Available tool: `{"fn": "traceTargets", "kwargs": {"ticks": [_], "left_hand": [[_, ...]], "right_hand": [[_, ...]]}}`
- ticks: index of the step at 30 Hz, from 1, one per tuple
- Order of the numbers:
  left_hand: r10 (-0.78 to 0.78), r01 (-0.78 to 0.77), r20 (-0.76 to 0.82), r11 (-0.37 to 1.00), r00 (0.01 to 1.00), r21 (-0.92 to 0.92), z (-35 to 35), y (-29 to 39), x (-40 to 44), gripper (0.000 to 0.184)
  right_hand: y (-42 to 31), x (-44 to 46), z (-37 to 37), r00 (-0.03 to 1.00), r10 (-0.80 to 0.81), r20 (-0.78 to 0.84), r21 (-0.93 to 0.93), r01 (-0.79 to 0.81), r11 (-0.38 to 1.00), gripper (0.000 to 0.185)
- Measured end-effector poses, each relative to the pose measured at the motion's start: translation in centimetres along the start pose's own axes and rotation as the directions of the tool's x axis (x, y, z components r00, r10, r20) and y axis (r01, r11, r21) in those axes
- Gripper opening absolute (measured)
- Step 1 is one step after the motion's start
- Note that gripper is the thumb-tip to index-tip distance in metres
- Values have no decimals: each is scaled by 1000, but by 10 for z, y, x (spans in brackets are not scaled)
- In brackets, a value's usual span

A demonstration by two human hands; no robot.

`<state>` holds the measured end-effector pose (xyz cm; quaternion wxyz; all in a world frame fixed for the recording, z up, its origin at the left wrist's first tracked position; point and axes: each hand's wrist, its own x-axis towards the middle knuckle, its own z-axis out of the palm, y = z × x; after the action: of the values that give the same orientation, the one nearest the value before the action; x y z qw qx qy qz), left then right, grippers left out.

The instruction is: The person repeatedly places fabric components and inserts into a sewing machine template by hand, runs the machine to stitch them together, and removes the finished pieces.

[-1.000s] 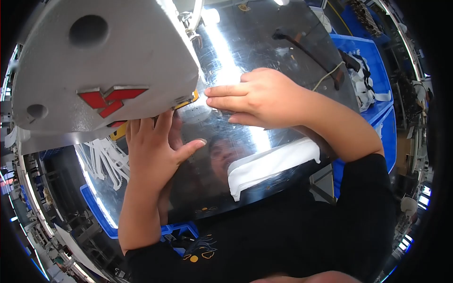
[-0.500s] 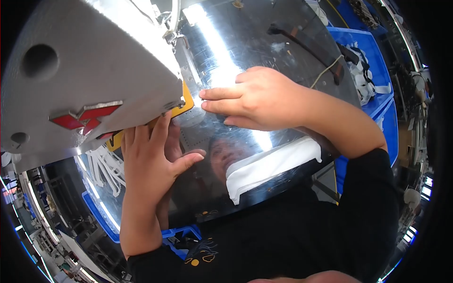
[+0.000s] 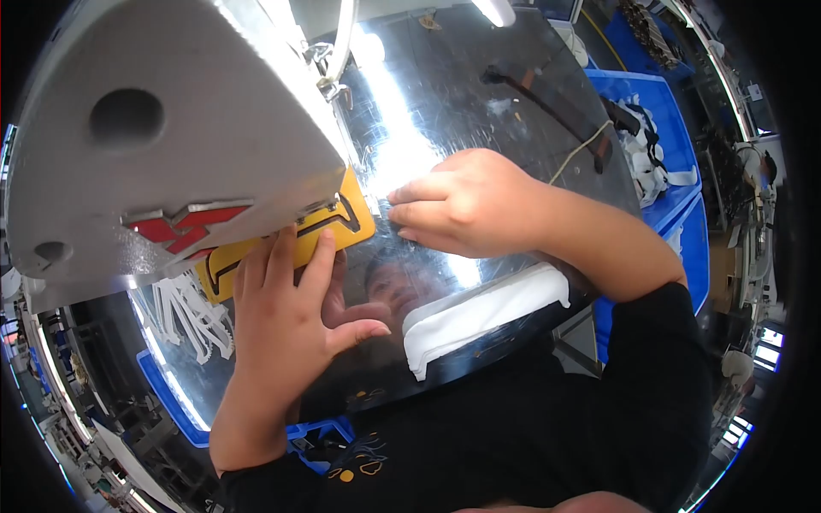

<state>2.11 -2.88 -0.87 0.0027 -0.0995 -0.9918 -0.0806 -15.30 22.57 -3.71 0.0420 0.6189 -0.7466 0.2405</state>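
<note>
A yellow sewing template (image 3: 363, 224) with a long dark-edged slot lies under the head of a grey sewing machine (image 3: 214, 162). My left hand (image 3: 291, 299) rests on its near edge, fingers spread flat and thumb held out to the right. To the right of the template, my right hand (image 3: 470, 205) is over the metal table (image 3: 479, 94), fingers extended and slightly bent, fingertips a little apart from the template's edge. I see nothing between them. The machine head hides the template's far side and the needle area.
A folded white cloth (image 3: 483, 318) lies along the table's front edge. Several white strips (image 3: 192, 316) hang at the left. A dark strap (image 3: 547, 111) and a pale cord (image 3: 581, 152) lie at the back right, beside blue bins (image 3: 684, 145) holding white and black pieces.
The template has come out from under the machine head toward me, showing more of its slot. My left hand slid slightly right with it; my right hand moved slightly right and nearer, fingers more bent.
</note>
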Motion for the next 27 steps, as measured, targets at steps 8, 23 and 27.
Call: {"fn": "traceTargets", "kwargs": {"ticks": [8, 23, 27], "left_hand": [[86, -86, 1, 995, 996, -47, 1, 7, 7, 98], [198, -195, 18, 975, 980, -109, 12, 13, 16, 98], [185, -182, 16, 976, 983, -119, 11, 10, 14, 97]], "right_hand": [[1, 2, -5, 995, -11, -100, -21, 9, 1000, 14], [13, 2, -9, 967, 224, -123, 112, -211, 971, 8], [14, 3, -10, 970, 214, -111, 107, -203, 973, 9]]}}
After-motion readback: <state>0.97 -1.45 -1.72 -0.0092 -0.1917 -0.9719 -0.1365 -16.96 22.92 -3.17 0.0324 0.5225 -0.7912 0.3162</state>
